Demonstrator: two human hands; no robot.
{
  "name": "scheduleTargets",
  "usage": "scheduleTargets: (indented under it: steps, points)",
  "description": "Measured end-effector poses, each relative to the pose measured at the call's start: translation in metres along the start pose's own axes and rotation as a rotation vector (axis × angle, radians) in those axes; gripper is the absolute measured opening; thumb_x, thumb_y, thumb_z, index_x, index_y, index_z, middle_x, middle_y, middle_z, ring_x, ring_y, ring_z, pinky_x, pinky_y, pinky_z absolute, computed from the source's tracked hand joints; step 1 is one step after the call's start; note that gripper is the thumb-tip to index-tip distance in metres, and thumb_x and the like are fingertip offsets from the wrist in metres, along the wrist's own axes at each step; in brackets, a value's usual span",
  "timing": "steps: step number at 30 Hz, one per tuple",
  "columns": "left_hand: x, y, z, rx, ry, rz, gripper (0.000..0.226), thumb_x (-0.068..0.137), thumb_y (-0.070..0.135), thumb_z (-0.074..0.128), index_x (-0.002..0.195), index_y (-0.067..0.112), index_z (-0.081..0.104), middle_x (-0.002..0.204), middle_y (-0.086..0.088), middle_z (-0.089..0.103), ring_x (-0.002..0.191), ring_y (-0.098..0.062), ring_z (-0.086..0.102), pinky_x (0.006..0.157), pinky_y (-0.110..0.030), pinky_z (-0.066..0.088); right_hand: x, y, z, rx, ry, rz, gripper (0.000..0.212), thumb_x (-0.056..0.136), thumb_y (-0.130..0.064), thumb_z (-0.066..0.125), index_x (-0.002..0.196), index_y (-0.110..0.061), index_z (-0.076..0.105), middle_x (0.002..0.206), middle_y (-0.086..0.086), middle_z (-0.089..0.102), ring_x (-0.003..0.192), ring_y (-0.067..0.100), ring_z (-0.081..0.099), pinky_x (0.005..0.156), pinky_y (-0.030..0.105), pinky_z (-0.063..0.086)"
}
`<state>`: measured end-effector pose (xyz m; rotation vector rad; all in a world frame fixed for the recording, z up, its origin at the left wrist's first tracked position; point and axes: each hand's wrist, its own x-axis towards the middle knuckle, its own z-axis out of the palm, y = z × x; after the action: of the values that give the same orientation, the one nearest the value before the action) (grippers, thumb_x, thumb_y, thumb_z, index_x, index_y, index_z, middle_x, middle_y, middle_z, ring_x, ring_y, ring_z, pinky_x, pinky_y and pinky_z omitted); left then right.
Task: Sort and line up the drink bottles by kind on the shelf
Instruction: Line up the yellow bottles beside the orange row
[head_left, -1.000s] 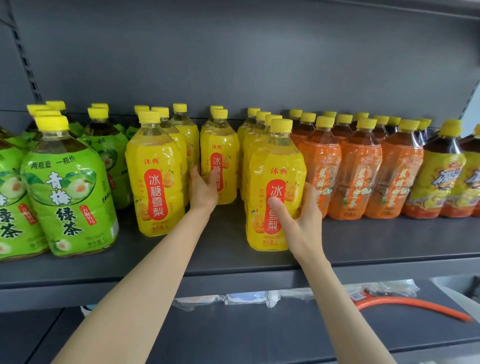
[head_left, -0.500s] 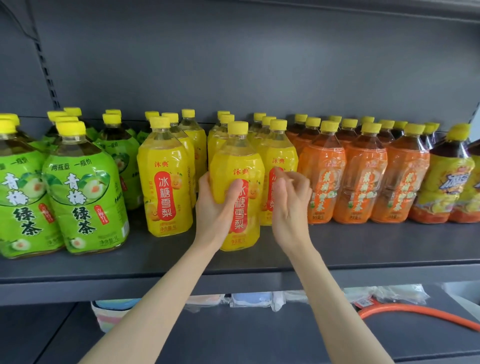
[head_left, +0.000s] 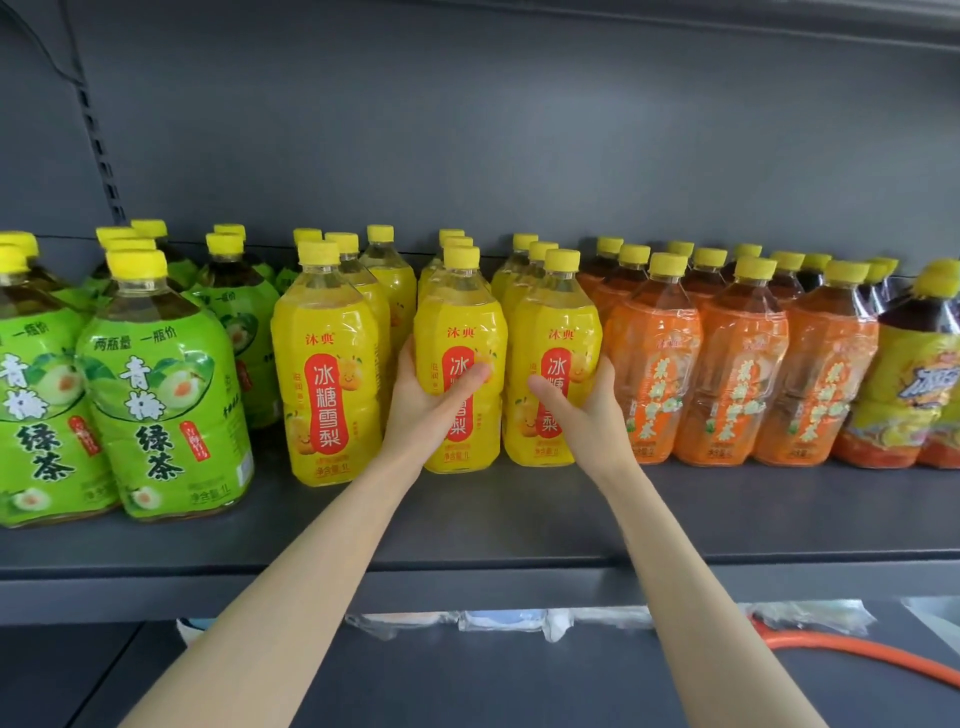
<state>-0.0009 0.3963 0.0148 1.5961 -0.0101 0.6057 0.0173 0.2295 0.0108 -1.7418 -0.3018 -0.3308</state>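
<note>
- Gripping one bottle each: left hand (head_left: 426, 400) curls round the middle yellow bottle (head_left: 462, 322), right hand (head_left: 592, 410) round the right yellow bottle (head_left: 556, 322).
- Three yellow files stand mid-shelf (head_left: 519, 519), fronts nearly level.
- Yellow caps, red oval labels, pale liquid.
- Green bottles (head_left: 156, 389) left; orange bottles (head_left: 649, 364) right.

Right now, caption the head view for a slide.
Left hand grips the middle yellow-labelled plastic bottle, right hand its right-hand neighbour, on a grey shelf.
</note>
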Motion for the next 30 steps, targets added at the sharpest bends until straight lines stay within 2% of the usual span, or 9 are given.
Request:
scheduleTargets:
  steps: [4, 8, 9, 12, 14, 19, 24, 30]
  points:
    - [0.009, -0.004, 0.001, 0.026, -0.029, -0.022, 0.071, 0.079, 0.039, 0.070, 0.139, 0.027, 0.034, 0.115, 0.012, 0.052, 0.089, 0.001, 0.053, 0.062, -0.009, 0.040, 0.009, 0.004, -0.001, 0.132, -0.025, 0.100, 0.071, 0.081, -0.040, 0.071, 0.139, -0.018, 0.036, 0.128, -0.002, 0.058, 0.115, 0.017, 0.059, 0.093, 0.036, 0.053]
    - [0.013, -0.006, 0.002, 0.036, -0.028, -0.026, 0.065, 0.080, 0.039, 0.069, 0.136, 0.029, 0.037, 0.110, 0.014, 0.052, 0.086, 0.005, 0.052, 0.062, -0.010, 0.041, 0.012, -0.003, -0.003, 0.222, -0.076, 0.116, 0.051, 0.079, -0.035, 0.071, 0.123, -0.027, 0.045, 0.109, -0.011, 0.062, 0.098, 0.007, 0.062, 0.071, 0.020, 0.053]
    - [0.013, -0.007, 0.002, 0.036, -0.033, -0.024, 0.064, 0.080, 0.039, 0.069, 0.135, 0.029, 0.038, 0.109, 0.015, 0.053, 0.087, 0.005, 0.053, 0.063, -0.010, 0.041, 0.012, -0.003, -0.004, 0.231, -0.087, 0.118, 0.055, 0.075, -0.039, 0.071, 0.123, -0.029, 0.046, 0.109, -0.011, 0.063, 0.098, 0.008, 0.062, 0.073, 0.021, 0.053]
    - [0.014, -0.008, 0.000, 0.031, -0.043, -0.014, 0.060, 0.080, 0.039, 0.068, 0.132, 0.030, 0.039, 0.105, 0.017, 0.053, 0.088, 0.005, 0.054, 0.063, -0.010, 0.042, 0.014, -0.001, -0.004, 0.224, -0.084, 0.140, 0.080, 0.061, -0.050, 0.072, 0.132, -0.025, 0.046, 0.120, -0.004, 0.063, 0.107, 0.017, 0.062, 0.089, 0.037, 0.054]
    - [0.014, -0.009, 0.000, 0.035, -0.043, -0.004, 0.056, 0.081, 0.038, 0.068, 0.129, 0.030, 0.040, 0.104, 0.019, 0.053, 0.088, 0.005, 0.054, 0.064, -0.010, 0.043, 0.015, 0.000, -0.004, 0.232, -0.077, 0.154, 0.086, 0.059, -0.051, 0.072, 0.135, -0.024, 0.045, 0.123, -0.002, 0.062, 0.109, 0.019, 0.062, 0.092, 0.040, 0.053]
    - [0.014, -0.010, -0.001, 0.041, -0.030, 0.039, 0.048, 0.081, 0.036, 0.068, 0.121, 0.033, 0.041, 0.101, 0.021, 0.054, 0.087, 0.004, 0.056, 0.061, -0.007, 0.045, 0.016, 0.002, -0.002, 0.269, -0.078, 0.141, 0.075, 0.062, -0.048, 0.072, 0.130, -0.027, 0.047, 0.119, -0.003, 0.063, 0.106, 0.018, 0.063, 0.086, 0.035, 0.054]
    - [0.015, -0.012, -0.001, 0.050, -0.015, 0.076, 0.050, 0.081, 0.036, 0.068, 0.122, 0.032, 0.041, 0.105, 0.017, 0.055, 0.090, 0.004, 0.056, 0.066, -0.009, 0.044, 0.014, 0.003, -0.001, 0.284, -0.074, 0.116, 0.070, 0.065, -0.047, 0.071, 0.128, -0.028, 0.047, 0.118, -0.005, 0.064, 0.104, 0.015, 0.064, 0.079, 0.029, 0.054]
    - [0.019, -0.013, -0.005, 0.073, -0.012, 0.090, 0.059, 0.081, 0.037, 0.069, 0.131, 0.023, 0.041, 0.114, 0.008, 0.056, 0.092, -0.001, 0.056, 0.070, -0.012, 0.045, 0.017, 0.007, -0.001, 0.275, -0.067, 0.105, 0.058, 0.079, -0.038, 0.071, 0.130, -0.027, 0.045, 0.119, -0.005, 0.063, 0.104, 0.014, 0.063, 0.081, 0.030, 0.054]
